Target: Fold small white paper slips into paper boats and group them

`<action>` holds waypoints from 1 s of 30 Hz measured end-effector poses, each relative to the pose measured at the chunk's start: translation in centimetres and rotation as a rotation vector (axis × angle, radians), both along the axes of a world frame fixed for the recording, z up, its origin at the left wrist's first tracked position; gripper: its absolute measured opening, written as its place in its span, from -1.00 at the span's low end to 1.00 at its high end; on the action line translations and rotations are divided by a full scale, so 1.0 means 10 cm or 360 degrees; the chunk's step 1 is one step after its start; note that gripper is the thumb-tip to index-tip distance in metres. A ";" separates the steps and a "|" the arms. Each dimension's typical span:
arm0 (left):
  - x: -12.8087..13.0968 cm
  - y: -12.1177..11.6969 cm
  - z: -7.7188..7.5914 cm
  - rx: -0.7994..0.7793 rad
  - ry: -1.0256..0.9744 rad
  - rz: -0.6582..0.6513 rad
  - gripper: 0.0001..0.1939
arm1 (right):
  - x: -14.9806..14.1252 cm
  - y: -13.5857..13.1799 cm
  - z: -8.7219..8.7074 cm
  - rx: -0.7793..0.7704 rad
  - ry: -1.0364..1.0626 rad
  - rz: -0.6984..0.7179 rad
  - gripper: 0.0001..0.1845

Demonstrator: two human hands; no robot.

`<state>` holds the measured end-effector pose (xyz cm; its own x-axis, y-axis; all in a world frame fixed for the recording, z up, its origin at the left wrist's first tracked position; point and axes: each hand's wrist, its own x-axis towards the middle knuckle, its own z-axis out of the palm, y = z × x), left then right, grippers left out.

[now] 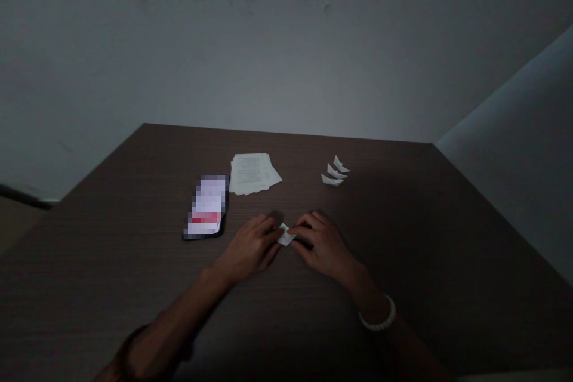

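Note:
A small folded piece of white paper is held between my two hands, low over the dark wooden table. My left hand grips its left side, fingers closed on the edge. On the opposite side, my right hand pinches the paper with thumb and fingertips. Beyond my right hand stand three small folded paper boats in a close row. The fingertips partly cover the paper, so its exact folds are hard to make out.
A stack of printed paper sheets lies fanned out beyond my left hand. Left of it rests a phone with its screen lit and blurred. The table's far edge meets a grey wall. A white bracelet circles my right wrist.

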<state>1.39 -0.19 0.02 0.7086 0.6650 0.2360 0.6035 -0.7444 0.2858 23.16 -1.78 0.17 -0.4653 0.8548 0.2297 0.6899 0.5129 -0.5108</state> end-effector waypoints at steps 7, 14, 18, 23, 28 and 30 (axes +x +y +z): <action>0.02 0.00 0.07 -0.0019 0.0079 0.0058 -0.66 | -0.01 0.01 -0.01 0.0014 -0.0001 -0.0027 -0.76; 0.03 0.00 0.07 -0.0099 0.0000 0.0070 -0.67 | -0.03 0.00 0.01 0.0018 -0.0029 -0.0039 -0.70; 0.01 0.01 0.08 -0.0123 -0.0067 0.0106 -0.75 | -0.02 0.01 -0.01 0.0030 -0.0045 -0.0036 -0.73; 0.00 0.01 0.06 -0.0070 -0.0085 0.0103 -0.81 | 0.00 0.04 -0.06 0.0069 -0.0003 -0.0025 -0.86; -0.01 0.02 0.01 -0.0033 -0.0191 0.0079 -0.76 | 0.00 0.03 -0.07 0.0075 0.0081 -0.0057 -0.94; -0.02 0.02 -0.01 -0.0056 -0.0253 0.0081 -0.76 | 0.00 0.03 -0.06 0.0070 0.0100 -0.0059 -0.95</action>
<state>1.19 0.05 -0.05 0.6292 0.7091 0.3183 0.5854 -0.7017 0.4061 23.18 -1.52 -0.47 -0.4167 0.8597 0.2954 0.6762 0.5103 -0.5313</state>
